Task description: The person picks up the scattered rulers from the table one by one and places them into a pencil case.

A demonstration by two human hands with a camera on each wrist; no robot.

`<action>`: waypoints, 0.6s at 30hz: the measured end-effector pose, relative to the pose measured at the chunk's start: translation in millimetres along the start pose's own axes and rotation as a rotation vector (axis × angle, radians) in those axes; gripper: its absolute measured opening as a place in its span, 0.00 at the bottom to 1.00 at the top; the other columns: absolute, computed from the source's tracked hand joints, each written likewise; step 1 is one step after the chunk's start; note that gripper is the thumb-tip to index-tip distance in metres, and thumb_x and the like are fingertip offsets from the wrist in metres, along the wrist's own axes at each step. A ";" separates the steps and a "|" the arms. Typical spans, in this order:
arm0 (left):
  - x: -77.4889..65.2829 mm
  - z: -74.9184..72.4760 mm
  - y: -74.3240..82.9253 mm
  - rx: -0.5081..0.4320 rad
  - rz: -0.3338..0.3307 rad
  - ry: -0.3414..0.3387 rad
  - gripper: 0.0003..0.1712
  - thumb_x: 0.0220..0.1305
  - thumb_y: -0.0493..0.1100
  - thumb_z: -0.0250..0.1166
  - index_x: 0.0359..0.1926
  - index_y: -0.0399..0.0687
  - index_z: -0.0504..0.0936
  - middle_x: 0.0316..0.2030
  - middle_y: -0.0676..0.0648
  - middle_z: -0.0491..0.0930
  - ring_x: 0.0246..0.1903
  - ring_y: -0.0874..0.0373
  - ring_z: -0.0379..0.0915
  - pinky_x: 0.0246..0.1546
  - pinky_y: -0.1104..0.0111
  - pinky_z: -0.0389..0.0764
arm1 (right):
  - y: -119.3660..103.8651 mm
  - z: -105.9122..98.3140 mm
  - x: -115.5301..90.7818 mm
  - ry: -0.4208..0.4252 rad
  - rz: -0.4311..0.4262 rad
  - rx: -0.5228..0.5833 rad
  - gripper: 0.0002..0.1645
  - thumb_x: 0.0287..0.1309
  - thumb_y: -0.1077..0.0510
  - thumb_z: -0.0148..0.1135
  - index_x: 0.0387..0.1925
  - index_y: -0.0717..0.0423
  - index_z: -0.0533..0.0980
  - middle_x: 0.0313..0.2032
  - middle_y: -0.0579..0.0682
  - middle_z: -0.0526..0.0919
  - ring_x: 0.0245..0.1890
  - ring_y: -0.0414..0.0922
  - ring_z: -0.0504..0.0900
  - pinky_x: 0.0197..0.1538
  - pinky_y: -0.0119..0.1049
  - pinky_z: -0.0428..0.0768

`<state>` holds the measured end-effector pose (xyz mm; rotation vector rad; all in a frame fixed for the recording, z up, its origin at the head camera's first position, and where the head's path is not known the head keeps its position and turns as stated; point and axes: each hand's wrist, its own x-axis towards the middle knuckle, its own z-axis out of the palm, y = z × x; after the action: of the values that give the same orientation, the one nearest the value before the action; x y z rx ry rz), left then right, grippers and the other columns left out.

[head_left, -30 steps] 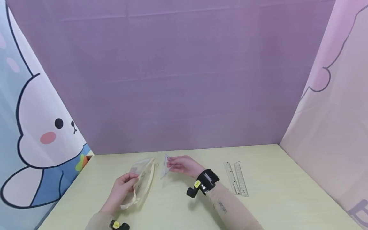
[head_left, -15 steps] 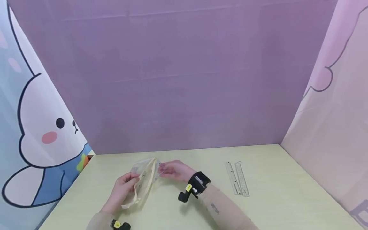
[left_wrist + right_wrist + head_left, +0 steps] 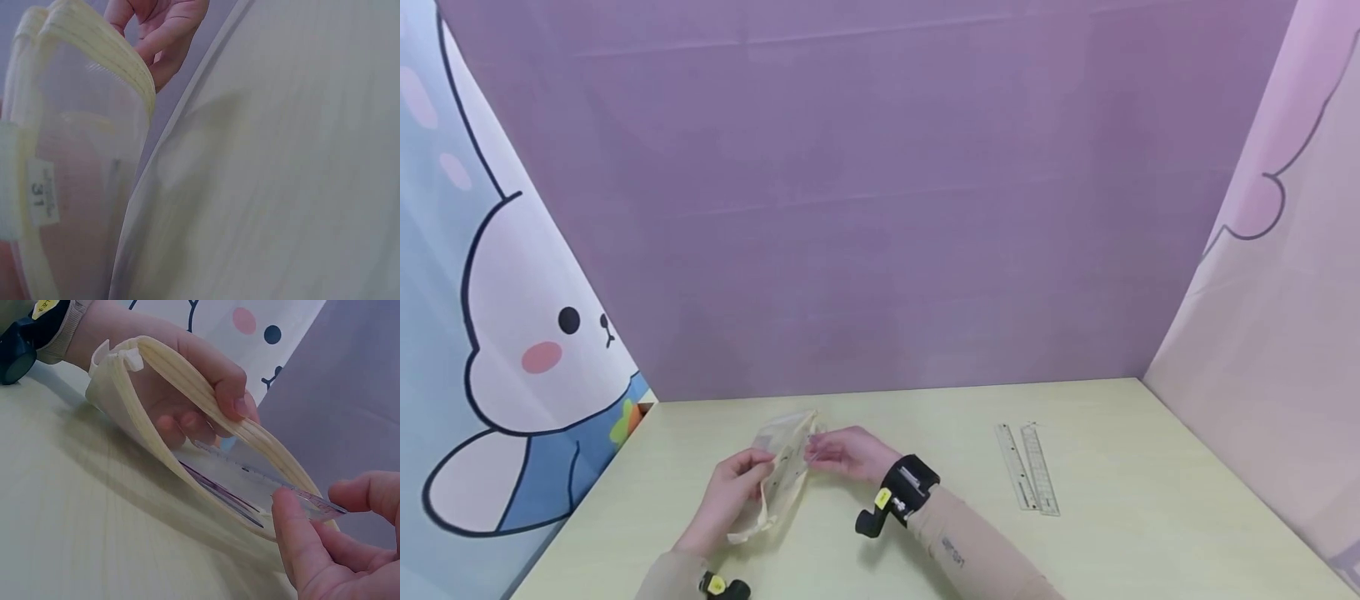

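My left hand (image 3: 730, 490) grips the rim of a translucent zip pouch (image 3: 87, 144) with cream edging, thumb over the edge and fingertips inside. The pouch is tilted, its mouth spread towards my right hand (image 3: 856, 454). Between thumb and fingers that hand pinches a clear plastic set square (image 3: 262, 477), which reaches in through the mouth. Deeper in the pouch lie thin flat pieces (image 3: 219, 492) with dark edges, their kind unclear. In the left wrist view a white label (image 3: 42, 192) marked 31 shows on the pouch's side.
Two clear straight rulers lie side by side on the right of the pale wooden table (image 3: 1150, 500), a left ruler (image 3: 1018, 467) and a right ruler (image 3: 1040, 469). A purple backdrop (image 3: 880, 208) rises behind the table's far edge, with printed cloths on both sides.
My right hand has moved left with the set square, from beside the pouch into its mouth. My left hand keeps its grip on the rim.
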<state>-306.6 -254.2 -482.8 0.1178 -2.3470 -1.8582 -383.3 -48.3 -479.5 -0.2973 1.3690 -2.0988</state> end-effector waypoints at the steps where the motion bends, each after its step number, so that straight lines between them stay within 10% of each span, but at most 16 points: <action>1: -0.1 0.3 0.5 0.000 0.002 0.000 0.12 0.63 0.34 0.62 0.46 0.29 0.79 0.28 0.46 0.75 0.20 0.61 0.67 0.23 0.72 0.72 | 0.9 1.0 0.6 -0.001 0.002 -0.002 0.20 0.64 0.70 0.52 0.55 0.80 0.68 0.44 0.66 0.81 0.39 0.47 0.82 0.54 0.42 0.77; 18: 1.2 1.7 -0.5 0.015 0.012 0.008 0.11 0.62 0.33 0.61 0.44 0.31 0.80 0.29 0.47 0.77 0.22 0.61 0.68 0.24 0.72 0.72 | 8.5 19.5 -0.1 0.012 0.023 -0.041 0.19 0.59 0.73 0.55 0.53 0.77 0.72 0.46 0.68 0.80 0.44 0.51 0.83 0.51 0.40 0.79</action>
<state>-308.1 -252.9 -483.6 0.1127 -2.3520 -1.8315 -370.5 -65.3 -478.4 -0.2847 1.4177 -2.0585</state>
